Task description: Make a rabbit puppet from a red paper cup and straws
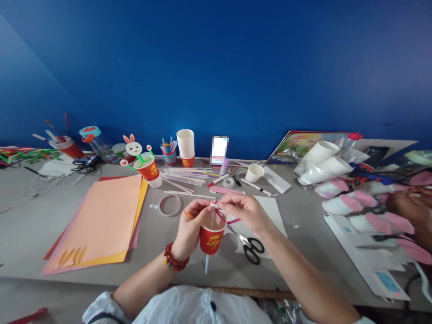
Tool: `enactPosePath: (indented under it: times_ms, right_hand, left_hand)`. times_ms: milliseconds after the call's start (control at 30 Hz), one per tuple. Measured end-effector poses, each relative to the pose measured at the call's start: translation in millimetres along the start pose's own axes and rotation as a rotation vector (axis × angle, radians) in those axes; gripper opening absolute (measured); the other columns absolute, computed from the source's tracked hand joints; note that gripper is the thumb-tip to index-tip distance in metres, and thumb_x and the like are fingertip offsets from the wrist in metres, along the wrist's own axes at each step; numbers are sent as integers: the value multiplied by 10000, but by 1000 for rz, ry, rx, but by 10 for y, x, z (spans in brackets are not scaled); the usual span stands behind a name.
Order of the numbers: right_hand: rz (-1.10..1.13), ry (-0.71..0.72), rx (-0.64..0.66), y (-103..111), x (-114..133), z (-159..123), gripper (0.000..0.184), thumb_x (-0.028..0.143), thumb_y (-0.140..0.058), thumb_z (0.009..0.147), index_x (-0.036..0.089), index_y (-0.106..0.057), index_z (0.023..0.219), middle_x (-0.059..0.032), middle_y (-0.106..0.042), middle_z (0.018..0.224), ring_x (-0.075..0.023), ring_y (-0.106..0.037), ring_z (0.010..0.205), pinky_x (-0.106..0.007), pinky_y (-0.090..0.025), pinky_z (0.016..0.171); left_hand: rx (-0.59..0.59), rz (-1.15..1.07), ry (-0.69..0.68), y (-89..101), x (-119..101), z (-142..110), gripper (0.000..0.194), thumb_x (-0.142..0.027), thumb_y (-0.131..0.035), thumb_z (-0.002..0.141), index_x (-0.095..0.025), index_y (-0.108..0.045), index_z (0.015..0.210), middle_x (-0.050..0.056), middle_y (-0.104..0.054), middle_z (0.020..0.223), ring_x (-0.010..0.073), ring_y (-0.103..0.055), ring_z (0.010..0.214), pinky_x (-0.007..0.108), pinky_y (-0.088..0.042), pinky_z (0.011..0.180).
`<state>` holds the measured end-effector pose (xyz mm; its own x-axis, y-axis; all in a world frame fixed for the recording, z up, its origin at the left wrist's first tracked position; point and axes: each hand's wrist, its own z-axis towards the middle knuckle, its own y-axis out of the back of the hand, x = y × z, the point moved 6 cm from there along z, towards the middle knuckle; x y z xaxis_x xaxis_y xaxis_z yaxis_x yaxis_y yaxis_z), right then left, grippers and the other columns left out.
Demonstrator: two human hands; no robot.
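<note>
My left hand (pixel 193 220) is closed with its fingertips at the top of a pale drinking straw (pixel 206 264). That straw runs through a red paper cup (pixel 212 240) with yellow printing, and its lower end sticks out under the cup. Opposite it, my right hand (pixel 243 210) pinches a dark pink strip (pixel 234 221), maybe a pipe cleaner, which crosses the cup's mouth. A small white bit shows between the fingertips; I cannot tell what it is. Black-handled scissors (pixel 249 247) lie just right of the cup, over white paper (pixel 272 216).
Coloured paper sheets (pixel 108 211) lie at left, near a tape roll (pixel 169 205). Behind are a rabbit figure in a cup (pixel 147 168), loose straws (pixel 189 176), stacked cups (pixel 185 143) and a phone (pixel 219 150). At right, another person's hand (pixel 410 211) is near pink-and-white cups (pixel 340 204).
</note>
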<state>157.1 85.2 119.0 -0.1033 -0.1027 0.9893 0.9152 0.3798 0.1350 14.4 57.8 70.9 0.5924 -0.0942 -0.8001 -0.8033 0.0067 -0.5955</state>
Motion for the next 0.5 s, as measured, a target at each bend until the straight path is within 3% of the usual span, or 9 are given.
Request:
enactPosePath:
  times_ms: [167,267,500]
  right_hand:
    - [-21,-46,-15,8,-26,-28,232,402,-653,881,198,-762,864,-22,-709,793,-168,-621,755,-285,-471,695]
    - [-150,-45,-48,19,38,-63,254,412,-620,902,203,-760,862,-25,-733,805,-178,-642,750,-282,-476,671]
    - [-690,207,-228,-56,327,-216,206,299,-548,947,223,-718,859,-24,-744,823,-200,-652,787,-301,-449,692]
  left_hand:
    - [-12,-4,10,2,10,-10,136,-254,-788,765,-168,-709,835,13,-746,810,115,-676,693,193,-525,653]
    - [-17,13,11,4,13,-17,135,-255,-785,768,-162,-704,826,20,-749,805,122,-679,692,196,-524,649]
    - [-15,35,3,-20,34,-29,143,-269,-780,774,-161,-710,836,24,-749,812,120,-671,702,203,-528,675]
